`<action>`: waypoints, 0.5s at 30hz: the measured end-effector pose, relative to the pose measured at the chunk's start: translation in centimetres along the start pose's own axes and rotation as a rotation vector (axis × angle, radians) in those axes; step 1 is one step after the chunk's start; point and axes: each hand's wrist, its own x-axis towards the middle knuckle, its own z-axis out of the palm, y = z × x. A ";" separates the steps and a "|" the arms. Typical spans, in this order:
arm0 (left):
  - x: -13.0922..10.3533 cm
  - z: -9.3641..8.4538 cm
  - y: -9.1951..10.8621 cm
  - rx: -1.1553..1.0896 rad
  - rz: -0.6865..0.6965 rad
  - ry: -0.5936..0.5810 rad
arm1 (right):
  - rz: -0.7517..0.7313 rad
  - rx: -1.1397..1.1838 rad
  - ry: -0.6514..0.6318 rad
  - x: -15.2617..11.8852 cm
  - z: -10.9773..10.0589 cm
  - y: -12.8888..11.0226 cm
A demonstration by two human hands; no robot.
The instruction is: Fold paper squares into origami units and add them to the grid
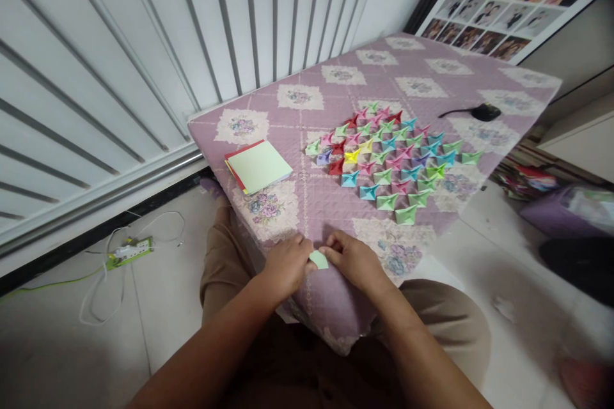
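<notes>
Folding at this scale, as I judge the step, calls for a firm anchor and light fingertip pressure. I would square the edges of the small green paper (318,260) before pressing any crease, then run the crease outward from its middle against the flat tablecloth (330,214). Pressing before the corners meet could set a skewed line, and a crushed corner would be hard to recover.

Through the head view I locate the paper low over the near end of the table, between the two hands; whether it touches the cloth I cannot tell. The left hand (288,263) has its fingers curled and nearly closed, gripping the paper's left side. The right hand (354,259) is bent inward, fingers curled, thumb and fingertips close together at the upper right corner; I cannot tell whether they pinch it or merely touch. Both forearms angle inward from below.
</notes>
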 end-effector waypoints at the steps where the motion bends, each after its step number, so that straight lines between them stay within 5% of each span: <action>1: 0.0 0.0 0.0 0.006 0.004 0.005 | 0.001 -0.010 0.001 -0.1 0.1 0.0; 8: 0.2 -0.5 -0.1 0.011 0.014 -0.023 | -0.005 -0.038 0.071 -0.4 0.3 0.0; 15: 0.3 -0.7 -0.1 0.058 0.031 -0.046 | -0.320 0.119 0.171 -2.1 1.8 1.0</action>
